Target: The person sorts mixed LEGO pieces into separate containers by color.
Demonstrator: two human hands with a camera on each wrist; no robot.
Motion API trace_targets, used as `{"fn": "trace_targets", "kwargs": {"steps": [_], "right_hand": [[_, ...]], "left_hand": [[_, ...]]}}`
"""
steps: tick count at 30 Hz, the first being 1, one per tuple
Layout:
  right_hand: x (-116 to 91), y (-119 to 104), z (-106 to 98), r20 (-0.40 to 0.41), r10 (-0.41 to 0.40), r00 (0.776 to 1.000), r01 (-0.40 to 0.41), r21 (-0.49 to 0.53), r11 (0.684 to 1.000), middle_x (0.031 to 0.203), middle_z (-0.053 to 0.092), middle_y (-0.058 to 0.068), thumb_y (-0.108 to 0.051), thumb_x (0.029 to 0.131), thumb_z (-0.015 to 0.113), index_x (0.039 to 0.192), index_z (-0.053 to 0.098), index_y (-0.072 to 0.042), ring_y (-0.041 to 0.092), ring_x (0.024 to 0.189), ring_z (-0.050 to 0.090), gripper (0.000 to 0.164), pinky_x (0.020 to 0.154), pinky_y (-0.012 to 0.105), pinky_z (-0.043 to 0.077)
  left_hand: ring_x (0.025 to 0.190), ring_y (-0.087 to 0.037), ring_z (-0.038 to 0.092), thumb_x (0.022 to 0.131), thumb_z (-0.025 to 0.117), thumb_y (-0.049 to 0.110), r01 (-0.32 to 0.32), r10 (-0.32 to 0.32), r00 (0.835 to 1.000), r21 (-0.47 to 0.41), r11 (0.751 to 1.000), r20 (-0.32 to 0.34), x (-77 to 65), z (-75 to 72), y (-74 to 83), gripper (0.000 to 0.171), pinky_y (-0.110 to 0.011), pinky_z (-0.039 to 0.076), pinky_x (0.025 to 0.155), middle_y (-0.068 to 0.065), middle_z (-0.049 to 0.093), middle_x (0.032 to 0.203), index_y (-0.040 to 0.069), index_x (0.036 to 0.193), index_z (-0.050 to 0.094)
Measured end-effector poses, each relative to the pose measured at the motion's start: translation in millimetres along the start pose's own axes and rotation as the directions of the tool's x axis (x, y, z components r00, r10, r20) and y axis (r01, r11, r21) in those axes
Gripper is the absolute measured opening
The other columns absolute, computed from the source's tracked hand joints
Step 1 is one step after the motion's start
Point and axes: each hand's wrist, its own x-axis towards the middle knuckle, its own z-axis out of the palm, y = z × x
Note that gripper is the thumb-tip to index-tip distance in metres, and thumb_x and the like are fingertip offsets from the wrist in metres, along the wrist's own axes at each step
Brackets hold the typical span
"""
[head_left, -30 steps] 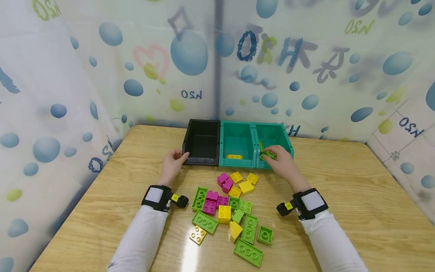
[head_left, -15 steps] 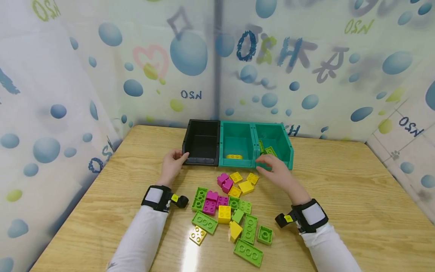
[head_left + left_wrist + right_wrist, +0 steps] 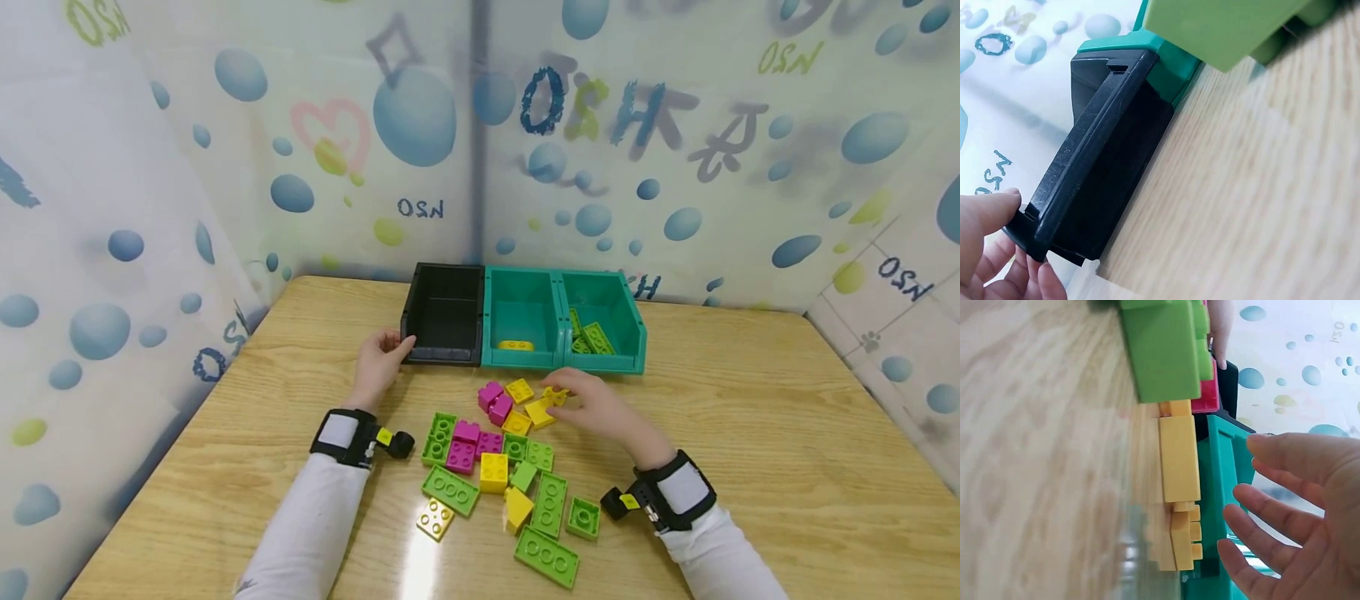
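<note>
My left hand (image 3: pixel 378 367) grips the front left corner of the black bin (image 3: pixel 442 354); in the left wrist view the thumb lies over its rim and the fingers curl below. My right hand (image 3: pixel 600 412) hovers by a studded yellow brick (image 3: pixel 555 396) and a smooth-faced yellow brick (image 3: pixel 538 412), partly covering the studded one. The right wrist view shows the fingers (image 3: pixel 1272 509) spread, holding nothing, beside that studded brick (image 3: pixel 1182 544). One yellow brick (image 3: pixel 516 345) lies in the middle teal bin (image 3: pixel 521 358). Several green bricks (image 3: pixel 597 337) lie in the right teal bin (image 3: pixel 606 364).
Loose bricks cover the table's middle: magenta ones (image 3: pixel 462 454), a yellow block (image 3: pixel 493 472) and green plates such as the front one (image 3: pixel 547 557). The three bins stand side by side before a patterned curtain (image 3: pixel 337 225). Bare wood (image 3: pixel 787 417) extends to the right.
My right hand let go of a green brick inside the right teal bin, then came out over its front edge, down and left to the yellow bricks. The left hand stayed on the black bin.
</note>
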Motion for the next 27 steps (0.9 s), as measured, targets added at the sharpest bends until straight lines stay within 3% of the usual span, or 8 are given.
{"fn": "trace_targets", "kwargs": {"steps": [8,17,27], "right_hand": [[1.5,2.2,8.4,0.051,-0.029,0.998,0.032,-0.059,0.998,0.119,0.061,0.012,-0.009,0.084,0.07,0.116,0.063,-0.004,0.029,0.111,0.056,0.033,0.093,0.046,0.047],[2.0,2.6,14.3,0.092,-0.022,0.995,0.034,-0.124,0.992,0.117,0.063,0.008,-0.011,0.082,0.072,0.114,0.065,-0.008,0.026,0.108,0.056,0.033,0.091,0.042,0.048],[2.5,2.9,17.1,0.084,-0.04,0.996,0.056,-0.189,0.98,0.114,0.065,0.006,-0.006,0.082,0.071,0.11,0.065,-0.008,0.025,0.105,0.055,0.029,0.091,0.042,0.045]], "left_hand": [[0.082,-0.018,0.044,0.092,0.061,0.027,-0.009,0.008,1.0,-0.009,1.0,-0.003,0.9,0.5,-0.8,0.027,-0.026,0.037,0.067,-0.005,0.048,0.089,0.002,0.099,0.055],[0.082,-0.019,0.044,0.092,0.061,0.027,-0.019,0.019,1.0,-0.006,1.0,-0.005,0.5,0.5,-0.5,0.026,-0.026,0.037,0.066,-0.006,0.048,0.089,0.002,0.099,0.056],[0.082,-0.019,0.044,0.092,0.062,0.028,-0.013,0.013,1.0,0.0,1.0,-0.013,1.1,1.0,-1.3,0.027,-0.026,0.038,0.065,-0.006,0.048,0.089,0.002,0.099,0.056]]}}
